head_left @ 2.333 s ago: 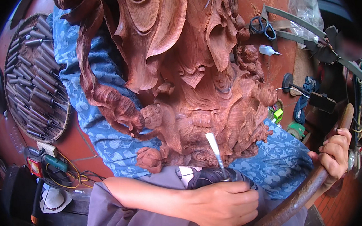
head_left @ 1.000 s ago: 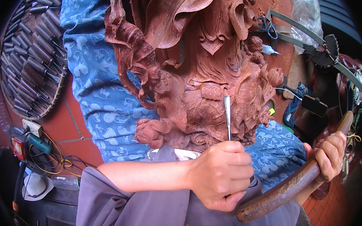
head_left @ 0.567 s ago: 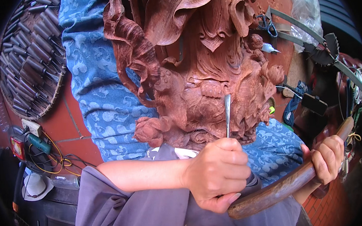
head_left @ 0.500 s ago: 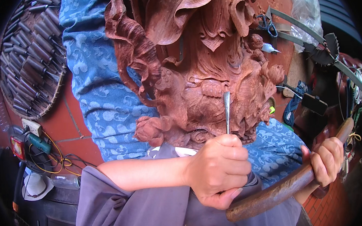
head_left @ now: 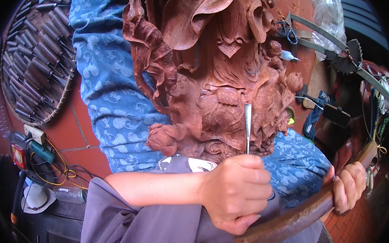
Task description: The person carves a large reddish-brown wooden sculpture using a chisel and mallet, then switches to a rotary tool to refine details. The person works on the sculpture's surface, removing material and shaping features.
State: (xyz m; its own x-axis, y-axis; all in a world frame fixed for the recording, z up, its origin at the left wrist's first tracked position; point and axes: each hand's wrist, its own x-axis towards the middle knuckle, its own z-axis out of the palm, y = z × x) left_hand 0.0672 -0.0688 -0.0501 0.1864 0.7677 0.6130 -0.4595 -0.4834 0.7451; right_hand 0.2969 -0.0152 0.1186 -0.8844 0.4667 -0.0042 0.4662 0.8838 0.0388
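Note:
A reddish-brown wood carving (head_left: 223,115), cut into deep folds, petals and swirls, lies between my legs in front of me. Closed in a fist, my left hand (head_left: 235,193) grips a carving chisel (head_left: 248,126); its handle is hidden in the fist and its bright blade points away from me over the carving. Whether the blade's tip touches the wood I cannot tell. On the right, the fingers of my right hand (head_left: 350,186) wrap round a curved wooden club (head_left: 292,223), whose thick end lies just below my left fist.
A round woven basket (head_left: 68,89) full of wooden-handled chisels stands far left. Below it are a power strip (head_left: 34,132), tangled cables and a white hat (head_left: 36,197). On the right lie blue-handled scissors (head_left: 286,33), a metal frame (head_left: 319,29) and a phone (head_left: 336,115).
My left fist and the chisel have drawn slightly toward me. The club's thick end has dropped a little, toward the lower left. Both hands keep their hold.

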